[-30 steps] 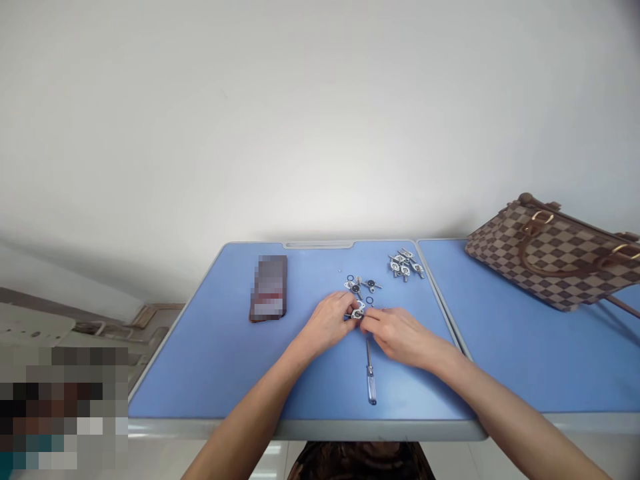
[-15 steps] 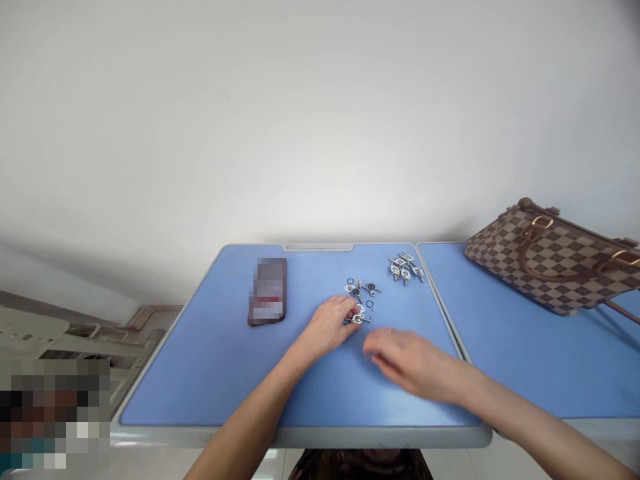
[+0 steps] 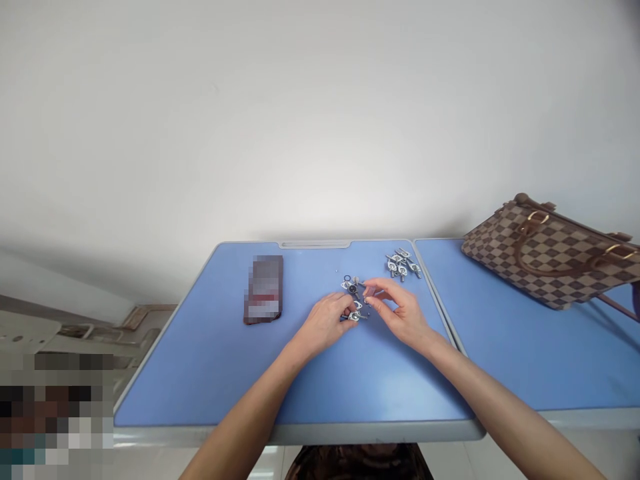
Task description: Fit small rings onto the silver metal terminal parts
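My left hand [image 3: 326,320] rests on the blue table [image 3: 210,373] with its fingers closed on a small metal bracket part [image 3: 355,315]. My right hand [image 3: 403,311] is just to its right, thumb and forefinger pinched together over a loose cluster of small metal parts and black rings [image 3: 353,285]. What the pinch holds is too small to make out. The two hands almost touch at the fingertips.
A second pile of several metal bracket parts [image 3: 401,264] lies at the table's far right. A dark flat case [image 3: 264,289] lies left of the hands. A brown checkered handbag [image 3: 555,252] sits on the adjoining table to the right.
My right hand pulled back toward the clear-handled screwdriver on the table, then moved forward to the parts. The screwdriver is no longer seen on the table. My left hand stayed put.
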The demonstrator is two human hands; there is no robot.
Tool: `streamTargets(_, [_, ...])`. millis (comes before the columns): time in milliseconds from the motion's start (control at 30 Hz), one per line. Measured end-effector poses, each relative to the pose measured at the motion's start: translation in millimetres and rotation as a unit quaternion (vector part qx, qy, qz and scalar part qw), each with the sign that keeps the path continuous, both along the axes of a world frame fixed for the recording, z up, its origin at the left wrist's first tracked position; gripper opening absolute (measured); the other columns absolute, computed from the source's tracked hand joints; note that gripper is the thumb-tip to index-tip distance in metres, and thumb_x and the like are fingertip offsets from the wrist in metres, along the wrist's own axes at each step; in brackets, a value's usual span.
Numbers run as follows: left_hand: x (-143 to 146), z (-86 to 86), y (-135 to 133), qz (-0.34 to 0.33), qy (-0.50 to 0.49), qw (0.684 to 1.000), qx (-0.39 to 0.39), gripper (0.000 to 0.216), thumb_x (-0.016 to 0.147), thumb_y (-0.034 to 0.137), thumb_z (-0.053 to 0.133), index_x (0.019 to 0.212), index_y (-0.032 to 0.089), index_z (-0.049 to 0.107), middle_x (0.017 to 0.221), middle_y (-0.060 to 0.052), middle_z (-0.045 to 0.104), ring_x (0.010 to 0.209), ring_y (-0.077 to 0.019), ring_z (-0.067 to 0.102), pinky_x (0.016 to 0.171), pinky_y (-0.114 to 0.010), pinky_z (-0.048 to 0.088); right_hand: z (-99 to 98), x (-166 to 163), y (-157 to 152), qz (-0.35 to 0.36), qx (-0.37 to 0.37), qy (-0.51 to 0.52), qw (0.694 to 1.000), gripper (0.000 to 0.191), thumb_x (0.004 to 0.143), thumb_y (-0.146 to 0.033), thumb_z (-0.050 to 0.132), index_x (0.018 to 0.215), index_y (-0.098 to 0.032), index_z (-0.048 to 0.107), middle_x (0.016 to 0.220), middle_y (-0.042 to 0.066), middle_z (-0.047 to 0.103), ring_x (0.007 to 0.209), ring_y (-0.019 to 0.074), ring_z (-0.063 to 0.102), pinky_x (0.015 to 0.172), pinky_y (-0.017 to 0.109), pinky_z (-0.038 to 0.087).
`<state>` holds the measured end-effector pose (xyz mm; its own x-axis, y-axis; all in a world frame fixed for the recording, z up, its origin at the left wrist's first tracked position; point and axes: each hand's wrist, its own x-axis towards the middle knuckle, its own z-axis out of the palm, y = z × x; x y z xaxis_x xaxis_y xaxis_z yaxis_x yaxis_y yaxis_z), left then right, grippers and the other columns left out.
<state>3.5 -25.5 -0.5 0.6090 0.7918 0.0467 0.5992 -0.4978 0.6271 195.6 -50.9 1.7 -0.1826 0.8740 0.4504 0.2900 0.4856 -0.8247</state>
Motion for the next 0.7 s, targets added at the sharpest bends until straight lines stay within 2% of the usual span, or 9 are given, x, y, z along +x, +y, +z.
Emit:
streamTargets(500, [0.2, -0.5, 0.0, -0.004, 0.002, 1.0, 0.01, 0.008, 0.08, 0.017, 0.06, 0.085, 0.022, 0.057, 0.086, 0.0, 0.063, 0.088, -0.0188, 0.058, 0.076, -0.028, 0.045, -1.3, 2.0, -0.8, 0.012, 0.058, -0.073, 0.996, 0.027, 0.094, -0.019, 0.047, 0.119, -0.024, 0.055, 0.101, 0.006, 0.065, 0.091, 0.0184, 0.062, 0.084, 0.038, 0.055])
streamTargets(700, [0.2, -3.0, 0.4, -0.008, 0.003, 1.0, 0.024, 0.007, 0.08, 0.018, 0.061, 0.084, 0.021, 0.055, 0.085, 0.001, 0.061, 0.085, -0.0181, 0.057, 0.075, -0.028, 0.044, 1.1, -0.6, -1.8, -0.007, 0.089, -0.142, 0.986, 0.031, 0.095, -0.018, 0.046, 0.125, -0.024, 0.05, 0.099, 0.007, 0.064, 0.086, 0.0184, 0.061, 0.08, 0.037, 0.053])
